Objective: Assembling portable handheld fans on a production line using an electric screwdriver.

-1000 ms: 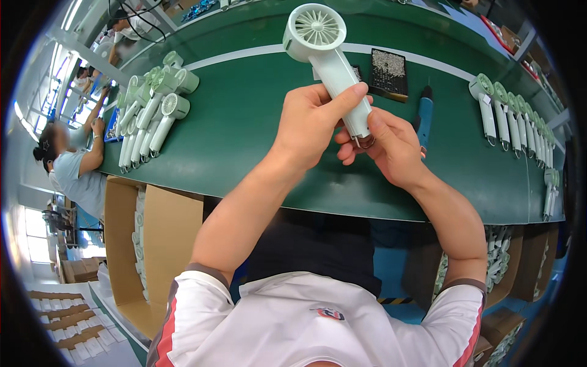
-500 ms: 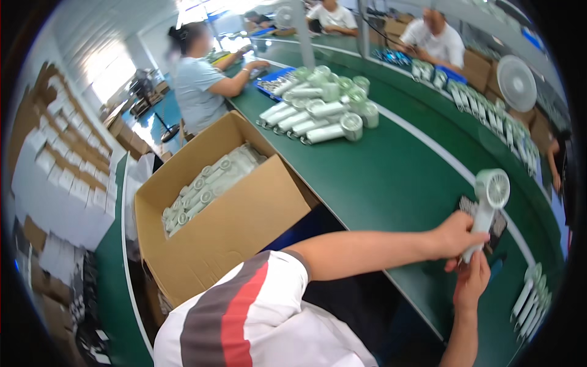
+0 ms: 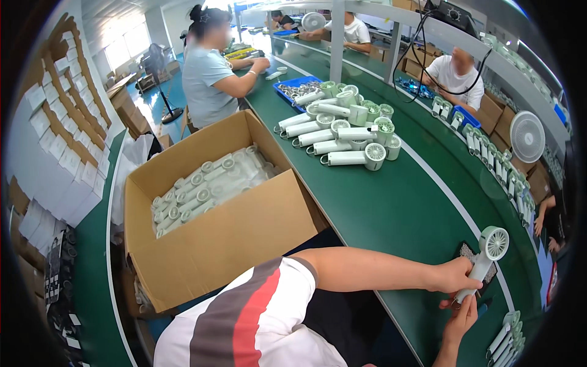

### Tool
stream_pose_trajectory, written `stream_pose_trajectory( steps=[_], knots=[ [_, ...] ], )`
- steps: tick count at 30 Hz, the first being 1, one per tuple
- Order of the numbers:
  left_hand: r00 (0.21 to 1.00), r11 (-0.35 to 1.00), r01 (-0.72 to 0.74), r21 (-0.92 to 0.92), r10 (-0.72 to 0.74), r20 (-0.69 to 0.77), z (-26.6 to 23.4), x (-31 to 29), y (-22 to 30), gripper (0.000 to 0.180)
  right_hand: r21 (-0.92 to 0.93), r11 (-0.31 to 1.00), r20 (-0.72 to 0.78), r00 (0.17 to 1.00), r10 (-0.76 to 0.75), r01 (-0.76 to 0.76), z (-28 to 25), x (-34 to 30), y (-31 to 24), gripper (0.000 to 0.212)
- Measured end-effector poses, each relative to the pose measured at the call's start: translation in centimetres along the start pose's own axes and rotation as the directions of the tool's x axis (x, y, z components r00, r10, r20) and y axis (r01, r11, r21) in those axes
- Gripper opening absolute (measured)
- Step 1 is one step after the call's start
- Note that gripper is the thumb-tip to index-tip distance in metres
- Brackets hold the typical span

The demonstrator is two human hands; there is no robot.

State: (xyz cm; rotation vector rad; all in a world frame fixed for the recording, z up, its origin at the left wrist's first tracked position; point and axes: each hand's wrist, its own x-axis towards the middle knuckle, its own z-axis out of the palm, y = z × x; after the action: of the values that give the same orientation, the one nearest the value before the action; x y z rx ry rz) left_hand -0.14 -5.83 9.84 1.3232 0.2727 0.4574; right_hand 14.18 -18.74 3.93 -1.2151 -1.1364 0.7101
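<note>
At the right of the bench I hold a pale green handheld fan (image 3: 493, 246), tilted with its round head up. My left hand (image 3: 457, 275) is wrapped round the handle. Below it, the fingers of my right hand (image 3: 461, 319) are closed at the handle's bottom end; any small part between them is too small to make out. Behind the handle lies a dark tray (image 3: 466, 252) of small metal parts, partly hidden by the fan and hand. Several more handheld fans (image 3: 505, 344) lie in a row at the lower right, nearest my right hand.
A heap of fans (image 3: 348, 131) lies farther up the green bench (image 3: 391, 208), beside a blue tray (image 3: 306, 81) of metal parts. An open cardboard box (image 3: 226, 257) holding bagged fans stands left of the bench. Co-workers sit along the bench, one in light blue (image 3: 211, 79) nearest.
My view has shifted, so the bench and box sit differently in it. Both hands stay on the same fan, appearing lower in the picture.
</note>
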Motion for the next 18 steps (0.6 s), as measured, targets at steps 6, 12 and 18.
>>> stream_pose_trajectory(
  steps=[6, 12, 18],
  knots=[
    [0.992, 0.973, -0.118, 0.199, 0.107, 0.066, -3.0, 2.0, -1.5, 0.033, -0.218, 0.975, 0.014, 0.999, 0.041, -0.037, 0.0, 0.3, -1.6, 0.038],
    [0.992, 0.994, 0.109, -0.015, -0.110, -0.062, -10.4, 3.6, -2.8, 0.036, -0.549, 0.836, -0.177, 0.974, -0.140, 0.020, -9.2, 0.1, 1.6, 0.035],
    [0.962, 0.969, 0.226, -0.097, -0.237, -0.135, -12.0, 3.9, -1.9, 0.036, -0.867, 0.496, -0.211, 0.873, -0.440, 0.040, -11.6, 1.1, -3.3, 0.019]
  ],
)
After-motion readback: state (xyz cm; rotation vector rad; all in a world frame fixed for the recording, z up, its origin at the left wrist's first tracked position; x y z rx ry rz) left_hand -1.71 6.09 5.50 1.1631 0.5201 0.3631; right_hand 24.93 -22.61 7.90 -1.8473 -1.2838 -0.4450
